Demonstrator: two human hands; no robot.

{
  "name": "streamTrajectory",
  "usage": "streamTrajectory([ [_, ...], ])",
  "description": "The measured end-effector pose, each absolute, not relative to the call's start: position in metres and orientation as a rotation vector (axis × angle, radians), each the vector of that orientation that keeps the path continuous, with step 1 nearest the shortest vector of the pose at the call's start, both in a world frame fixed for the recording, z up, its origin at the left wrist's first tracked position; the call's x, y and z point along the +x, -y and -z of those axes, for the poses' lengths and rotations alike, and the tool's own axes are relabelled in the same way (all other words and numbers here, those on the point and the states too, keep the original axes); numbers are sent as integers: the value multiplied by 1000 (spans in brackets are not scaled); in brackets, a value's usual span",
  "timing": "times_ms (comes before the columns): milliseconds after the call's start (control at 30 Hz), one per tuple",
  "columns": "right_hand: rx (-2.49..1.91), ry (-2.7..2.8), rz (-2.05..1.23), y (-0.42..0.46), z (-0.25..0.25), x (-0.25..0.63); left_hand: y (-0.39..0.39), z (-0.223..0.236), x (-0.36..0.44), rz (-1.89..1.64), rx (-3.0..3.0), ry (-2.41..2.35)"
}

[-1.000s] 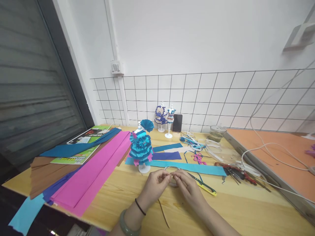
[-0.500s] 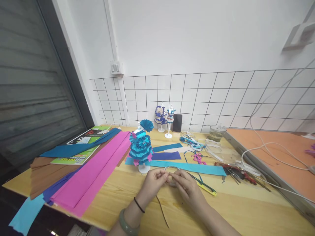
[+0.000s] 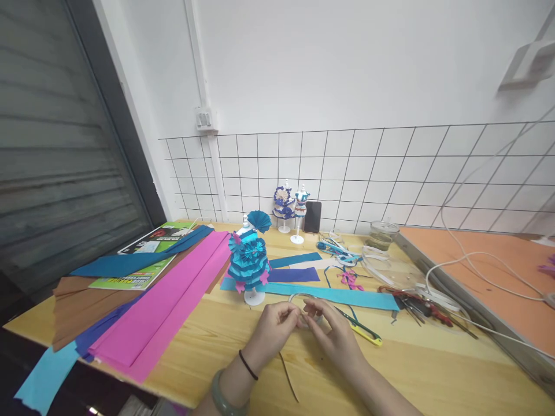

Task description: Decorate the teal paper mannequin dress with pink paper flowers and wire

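My left hand is closed in a pinch. A thin brown strip trails out from under it towards the front of the table. Close against its fingertips, my right hand has its thumb and fingers bent together; whatever lies between them is too small to make out. A clear ring, like a tape roll, lies just behind both hands and is partly covered. Beyond my left hand stands a small dress form in a ruffled blue paper dress with pink bits. A yellow-and-green cutter lies beside my right hand.
Long pink paper, brown paper and a magazine cover the left side. A light-blue strip crosses behind my hands. Two small dress forms, a phone, a glass jar and tools stand or lie farther off.
Both hands have shifted slightly. The right fingertips have drawn a little apart from the left ones and bent more; the brown strip still hangs below the left hand.
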State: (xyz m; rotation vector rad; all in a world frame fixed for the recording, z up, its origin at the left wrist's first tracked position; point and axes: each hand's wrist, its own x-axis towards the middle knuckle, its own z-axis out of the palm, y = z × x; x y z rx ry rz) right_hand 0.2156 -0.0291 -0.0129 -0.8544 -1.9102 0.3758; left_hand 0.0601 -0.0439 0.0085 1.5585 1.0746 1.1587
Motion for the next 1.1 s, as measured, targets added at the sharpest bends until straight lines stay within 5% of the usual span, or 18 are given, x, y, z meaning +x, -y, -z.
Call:
streamTrajectory([
  [500, -971, 1298, -1047, 15, 17, 220, 51, -10, 57, -1219, 1877, -1198],
  [933, -1152, 1145, -998, 14, -23, 231, 45, -56, -24, -2294, 1503, -1370],
  [1100, -1046, 1281, -950, 26, -62, 207, 12, -104, -64, -2089, 1717, -1188],
])
